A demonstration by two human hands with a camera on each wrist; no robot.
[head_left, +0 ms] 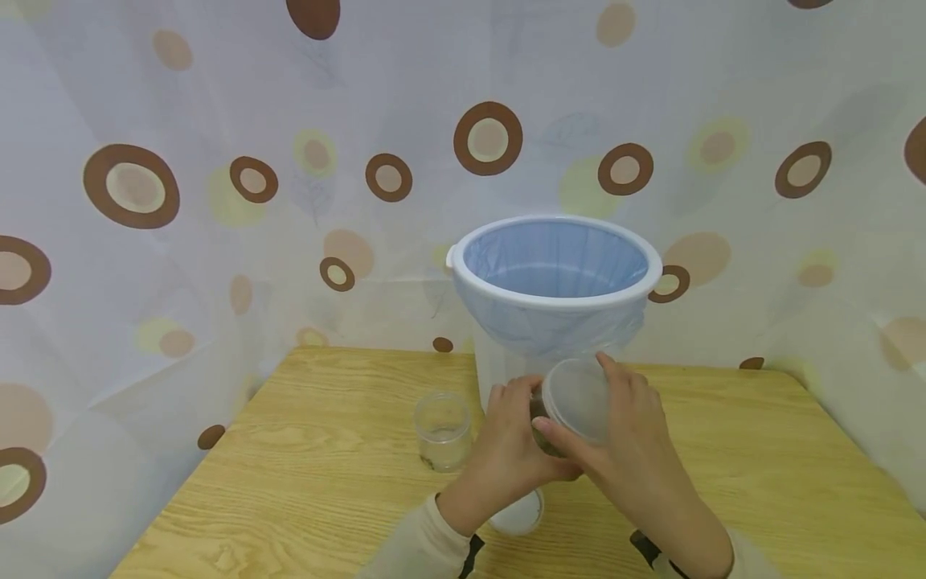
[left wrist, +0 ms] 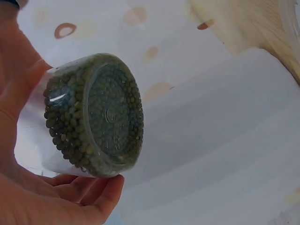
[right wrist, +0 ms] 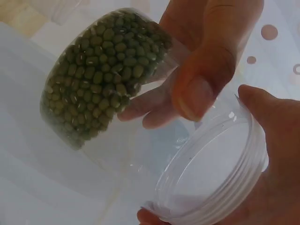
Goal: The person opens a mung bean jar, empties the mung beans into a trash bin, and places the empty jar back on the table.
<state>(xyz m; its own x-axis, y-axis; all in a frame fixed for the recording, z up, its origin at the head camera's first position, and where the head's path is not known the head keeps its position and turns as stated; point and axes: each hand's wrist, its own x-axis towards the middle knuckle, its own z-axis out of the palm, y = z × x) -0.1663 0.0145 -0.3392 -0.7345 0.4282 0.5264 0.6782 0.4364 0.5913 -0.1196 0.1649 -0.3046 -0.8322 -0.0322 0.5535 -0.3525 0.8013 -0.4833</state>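
Your left hand [head_left: 502, 446] curls round the tilted jar of green beans [left wrist: 96, 117] in front of the lined bin [head_left: 557, 303], while your right hand [head_left: 637, 438] grips the clear lid [right wrist: 213, 171] near the jar's mouth.

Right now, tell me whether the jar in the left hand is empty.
No, the left wrist view shows green beans inside the jar that the left hand holds.

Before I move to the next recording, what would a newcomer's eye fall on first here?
Probably the big white bin with its pale blue liner, standing at the back of the wooden table. Next, likely the clear jar of green beans, tilted in the grip of the left hand in front of the bin, with a clear lid in the right hand.
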